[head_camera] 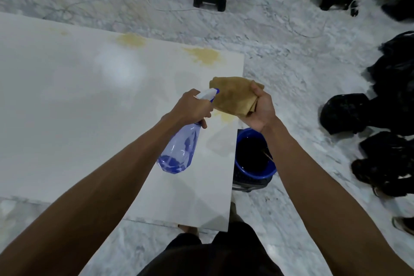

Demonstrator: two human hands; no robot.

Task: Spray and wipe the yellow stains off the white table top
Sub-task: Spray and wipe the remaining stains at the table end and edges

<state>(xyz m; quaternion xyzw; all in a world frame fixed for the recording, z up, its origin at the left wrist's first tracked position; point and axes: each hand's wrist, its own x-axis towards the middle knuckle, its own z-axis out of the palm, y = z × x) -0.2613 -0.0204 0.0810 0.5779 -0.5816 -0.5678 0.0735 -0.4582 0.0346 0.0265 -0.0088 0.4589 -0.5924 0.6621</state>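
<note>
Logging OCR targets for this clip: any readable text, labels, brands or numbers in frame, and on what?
None readable.
Spray bottle, held by the left hand: clear blue plastic, no label or print visible.
Cloth, held by the right hand: plain tan, no tag showing.
Blue bucket: no marking visible.
White table top: only yellow stains, no writing.
Black bags on the floor: too dark and blurred to tell.

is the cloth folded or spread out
Folded. The tan cloth is bunched into layers in the right hand, held above the white table top, not laid flat.
</note>
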